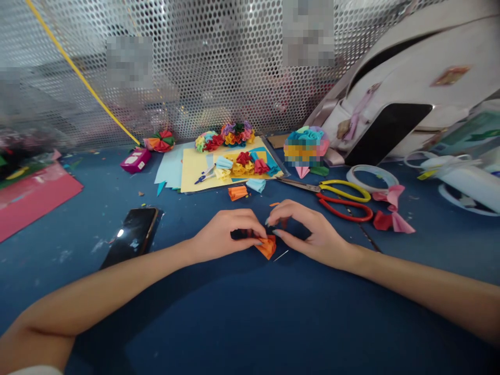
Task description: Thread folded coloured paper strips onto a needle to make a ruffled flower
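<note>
A folded, crinkled piece of orange paper (pixel 267 248) is pinched between the thumb and fingers of my left hand (pixel 228 234), just above the blue table. Close on its right is my right hand (pixel 308 234), with curved fingers and a small gap between thumb and forefinger; I see nothing in that gap. A thin silvery needle (pixel 281 255) shows beside the orange paper, below my right thumb. Beyond my hands lie another orange paper piece (pixel 238 193) and a light blue one (pixel 256 185).
Scissors (pixel 346 199) with yellow and red handles lie to the right, near a tape roll (pixel 373 178) and pink paper bows (pixel 390 200). A phone (pixel 130 234) is at left. Paper flowers (pixel 238 134) and coloured sheets (pixel 191 169) sit before a perforated metal panel (pixel 219 62); a backpack (pixel 410 78) stands right.
</note>
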Available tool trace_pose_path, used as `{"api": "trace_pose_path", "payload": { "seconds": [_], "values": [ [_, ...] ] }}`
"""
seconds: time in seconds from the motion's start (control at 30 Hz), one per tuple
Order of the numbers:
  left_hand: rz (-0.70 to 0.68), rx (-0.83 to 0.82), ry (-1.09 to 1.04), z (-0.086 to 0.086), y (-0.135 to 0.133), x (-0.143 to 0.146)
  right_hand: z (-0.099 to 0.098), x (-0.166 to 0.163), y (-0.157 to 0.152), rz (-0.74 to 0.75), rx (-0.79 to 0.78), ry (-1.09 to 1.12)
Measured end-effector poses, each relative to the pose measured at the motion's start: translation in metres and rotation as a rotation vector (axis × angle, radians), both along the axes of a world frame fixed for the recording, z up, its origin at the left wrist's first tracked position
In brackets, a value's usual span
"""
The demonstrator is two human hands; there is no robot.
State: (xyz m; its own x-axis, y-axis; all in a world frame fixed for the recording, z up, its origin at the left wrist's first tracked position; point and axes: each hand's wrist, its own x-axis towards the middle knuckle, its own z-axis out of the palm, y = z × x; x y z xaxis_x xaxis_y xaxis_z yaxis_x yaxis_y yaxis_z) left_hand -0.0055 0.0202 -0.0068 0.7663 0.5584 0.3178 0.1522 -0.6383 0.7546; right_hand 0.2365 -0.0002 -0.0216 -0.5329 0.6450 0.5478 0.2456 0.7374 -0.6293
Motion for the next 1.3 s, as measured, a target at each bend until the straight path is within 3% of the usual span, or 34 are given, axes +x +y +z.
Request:
{"api": "trace_pose_path", "payload": {
  "seconds": [0.23, 0.8, 1.03, 1.3],
  "values": [
    [0.054, 0.028, 0.019, 0.003, -0.001, 0.000, 0.000, 0.002, 0.001, -0.025, -0.088, -0.002],
    [0.098, -0.081, 0.040, 0.006, -0.001, 0.000, 0.000, 0.003, 0.000, 0.041, -0.027, -0.043],
    [0.131, 0.034, 0.029, 0.005, -0.007, 0.004, 0.003, -0.001, -0.004, 0.020, -0.029, -0.075],
    [0.151, 0.045, 0.012, 0.002, -0.019, 0.006, 0.003, -0.017, -0.016, -0.050, -0.231, -0.026]
  ]
}}
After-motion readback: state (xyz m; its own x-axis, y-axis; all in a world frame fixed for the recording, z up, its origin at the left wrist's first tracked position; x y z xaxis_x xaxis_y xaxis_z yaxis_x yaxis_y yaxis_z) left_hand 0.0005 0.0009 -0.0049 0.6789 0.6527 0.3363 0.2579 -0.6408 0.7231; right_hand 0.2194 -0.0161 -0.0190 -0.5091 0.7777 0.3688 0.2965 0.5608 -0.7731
